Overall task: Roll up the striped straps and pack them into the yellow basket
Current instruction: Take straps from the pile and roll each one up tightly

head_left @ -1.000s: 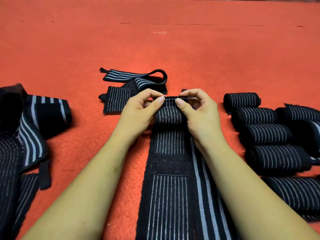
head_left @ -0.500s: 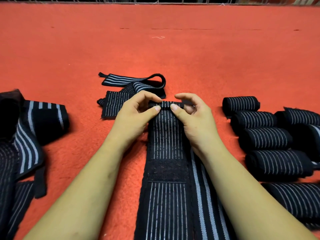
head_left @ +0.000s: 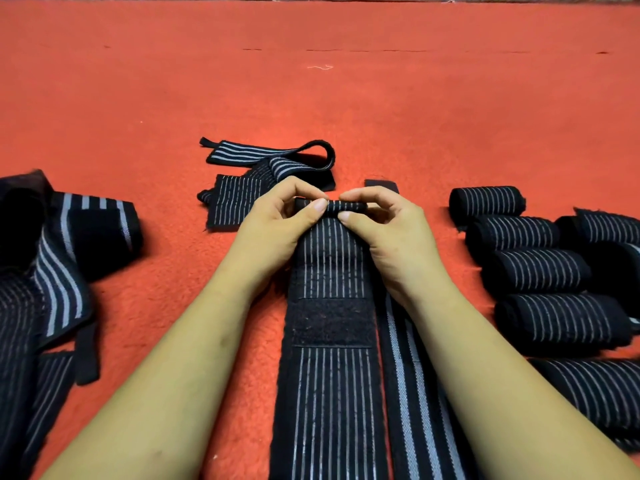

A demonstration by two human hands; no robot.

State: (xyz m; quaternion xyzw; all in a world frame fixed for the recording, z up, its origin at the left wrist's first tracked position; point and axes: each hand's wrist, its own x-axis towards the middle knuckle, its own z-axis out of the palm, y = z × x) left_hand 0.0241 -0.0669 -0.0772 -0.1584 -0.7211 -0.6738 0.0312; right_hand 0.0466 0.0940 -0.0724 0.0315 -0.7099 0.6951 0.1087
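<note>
Black elastic with thin pale stripes, the striped strap (head_left: 330,393) lies flat on the red carpet (head_left: 311,109), its long axis running straight away from the person, from the near edge of the view up to the fingertips. Its far end is turned over into a small tight roll (head_left: 332,206) lying crosswise, and both hands sit right on that roll: the left hand (head_left: 277,230) pinches its left half between thumb and curled fingers, the right hand (head_left: 388,233) pinches the right half the same way, the two thumbs nearly meeting at the middle. Neither hand is nearer; they share it evenly. The roll, as I judge it, has to travel toward the body, over the plain stretch and then the black fastener patch (head_left: 330,322) just behind the wrists.

A narrower strap (head_left: 403,375) lies alongside on the right, partly under the right forearm. Finished rolls (head_left: 536,271) are lined up well to the right; loose straps (head_left: 263,181) lie just beyond the hands, and a heap (head_left: 45,271) sits at far left. No yellow basket shows here, so it is probably outside the view.
</note>
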